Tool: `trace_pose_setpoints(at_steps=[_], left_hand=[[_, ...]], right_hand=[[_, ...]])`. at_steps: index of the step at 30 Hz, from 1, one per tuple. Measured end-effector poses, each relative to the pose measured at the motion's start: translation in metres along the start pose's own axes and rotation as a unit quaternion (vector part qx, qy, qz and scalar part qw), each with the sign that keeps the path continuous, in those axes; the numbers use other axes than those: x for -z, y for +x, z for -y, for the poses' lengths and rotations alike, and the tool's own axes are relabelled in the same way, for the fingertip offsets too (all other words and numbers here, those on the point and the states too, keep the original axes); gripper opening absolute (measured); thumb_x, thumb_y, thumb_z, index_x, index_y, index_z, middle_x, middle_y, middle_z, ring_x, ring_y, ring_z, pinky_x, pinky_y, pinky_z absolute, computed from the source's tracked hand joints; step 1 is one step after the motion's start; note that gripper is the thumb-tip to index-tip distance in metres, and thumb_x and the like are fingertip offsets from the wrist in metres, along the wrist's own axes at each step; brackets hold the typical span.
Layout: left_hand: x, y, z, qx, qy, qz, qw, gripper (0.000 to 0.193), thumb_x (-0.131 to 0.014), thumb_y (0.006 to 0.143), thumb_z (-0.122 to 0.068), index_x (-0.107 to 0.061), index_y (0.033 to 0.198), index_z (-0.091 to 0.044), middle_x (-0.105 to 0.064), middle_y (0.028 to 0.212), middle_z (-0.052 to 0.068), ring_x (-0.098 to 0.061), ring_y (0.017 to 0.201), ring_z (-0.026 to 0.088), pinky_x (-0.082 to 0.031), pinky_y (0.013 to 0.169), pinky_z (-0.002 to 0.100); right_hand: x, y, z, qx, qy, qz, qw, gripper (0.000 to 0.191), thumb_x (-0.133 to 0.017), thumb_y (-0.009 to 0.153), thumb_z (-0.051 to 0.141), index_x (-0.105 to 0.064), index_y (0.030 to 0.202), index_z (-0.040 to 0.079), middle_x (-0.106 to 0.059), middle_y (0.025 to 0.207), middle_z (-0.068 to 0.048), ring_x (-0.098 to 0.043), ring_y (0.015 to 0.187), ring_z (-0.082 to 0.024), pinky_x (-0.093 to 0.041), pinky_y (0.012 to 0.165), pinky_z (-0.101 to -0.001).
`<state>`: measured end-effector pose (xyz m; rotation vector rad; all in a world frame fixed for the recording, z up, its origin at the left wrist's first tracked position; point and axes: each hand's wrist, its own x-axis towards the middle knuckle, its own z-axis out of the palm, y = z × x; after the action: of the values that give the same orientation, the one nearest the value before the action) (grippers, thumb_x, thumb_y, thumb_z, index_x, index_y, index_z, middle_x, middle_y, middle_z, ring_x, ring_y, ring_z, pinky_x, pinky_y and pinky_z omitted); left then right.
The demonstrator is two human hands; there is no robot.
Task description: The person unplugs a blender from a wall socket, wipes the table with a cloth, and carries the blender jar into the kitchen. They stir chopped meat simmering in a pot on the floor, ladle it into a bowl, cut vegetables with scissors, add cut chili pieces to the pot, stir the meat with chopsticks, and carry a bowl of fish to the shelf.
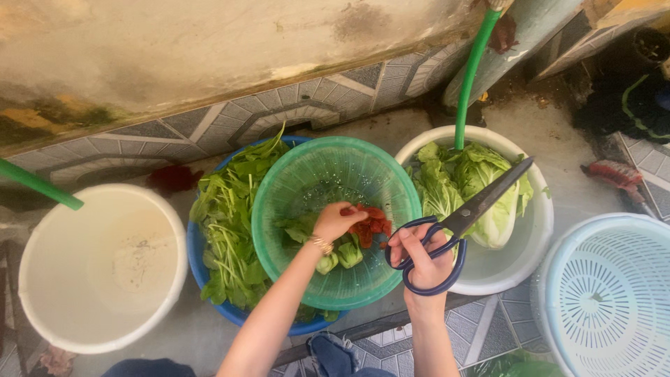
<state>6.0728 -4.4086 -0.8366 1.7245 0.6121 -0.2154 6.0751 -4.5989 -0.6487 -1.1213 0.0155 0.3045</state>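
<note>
My left hand point(336, 221), with a gold bracelet on the wrist, reaches into a green plastic colander point(293, 174) and holds a bunch of red chillies point(370, 223) over small pieces of green vegetable point(340, 255). My right hand point(423, 257) grips blue-handled scissors point(460, 222), fingers through the loops. The dark blades are closed and point up and to the right, over a white basin point(520, 258) that holds a leafy cabbage point(467, 181).
The colander rests on a blue basin point(197, 264) full of leafy greens point(230, 216). A white bucket point(98, 265) stands at the left, a pale blue slotted basket point(607, 293) at the right. A green hose point(471, 73) dips into the cabbage basin. A tiled wall runs behind.
</note>
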Motion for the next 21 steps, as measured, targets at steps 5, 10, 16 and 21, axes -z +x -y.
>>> trace_pose_setpoints(at_steps=[5, 10, 16, 21], left_hand=[[0.046, -0.026, -0.017, -0.047, -0.148, 0.154, 0.976, 0.028, -0.067, 0.098, -0.032, -0.072, 0.107, -0.006, -0.074, 0.097, -0.002, -0.064, 0.081, 0.005, -0.051, 0.072, 0.021], [0.109, -0.063, -0.019, -0.033, -0.271, 0.171, 0.947, 0.025, -0.062, 0.103, -0.025, -0.065, 0.121, -0.007, -0.068, 0.098, -0.002, -0.056, 0.078, 0.004, -0.048, 0.07, 0.02], [0.261, -0.139, 0.073, -0.082, -0.4, -0.093, 0.908, 0.017, -0.059, 0.101, -0.011, -0.064, 0.114, -0.003, -0.068, 0.1, 0.004, -0.064, 0.089, 0.013, -0.052, 0.073, 0.026], [0.356, -0.189, 0.208, -0.038, -0.532, -0.3, 0.791, 0.022, -0.055, 0.105, -0.018, -0.065, 0.118, -0.004, -0.07, 0.104, 0.005, -0.068, 0.093, 0.016, -0.057, 0.081, 0.031]], right_hand=[[-0.004, -0.005, -0.006, -0.015, 0.012, 0.015, 1.0, 0.016, -0.064, 0.092, -0.001, -0.051, 0.089, 0.006, -0.067, 0.082, -0.016, -0.059, 0.061, -0.017, -0.047, 0.055, -0.0279], [-0.014, -0.001, -0.019, -0.045, -0.036, 0.038, 0.998, 0.015, -0.065, 0.092, -0.002, -0.052, 0.088, 0.004, -0.068, 0.08, -0.017, -0.058, 0.057, -0.019, -0.045, 0.051, -0.0282], [-0.059, -0.003, -0.054, -0.073, -0.078, 0.135, 0.985, 0.016, -0.064, 0.091, -0.002, -0.051, 0.088, 0.006, -0.066, 0.081, -0.016, -0.059, 0.059, -0.018, -0.046, 0.052, -0.0293], [-0.105, -0.024, -0.094, -0.137, -0.077, 0.238, 0.959, 0.014, -0.065, 0.091, -0.001, -0.052, 0.086, 0.004, -0.067, 0.079, -0.018, -0.059, 0.056, -0.019, -0.046, 0.051, -0.0297]])
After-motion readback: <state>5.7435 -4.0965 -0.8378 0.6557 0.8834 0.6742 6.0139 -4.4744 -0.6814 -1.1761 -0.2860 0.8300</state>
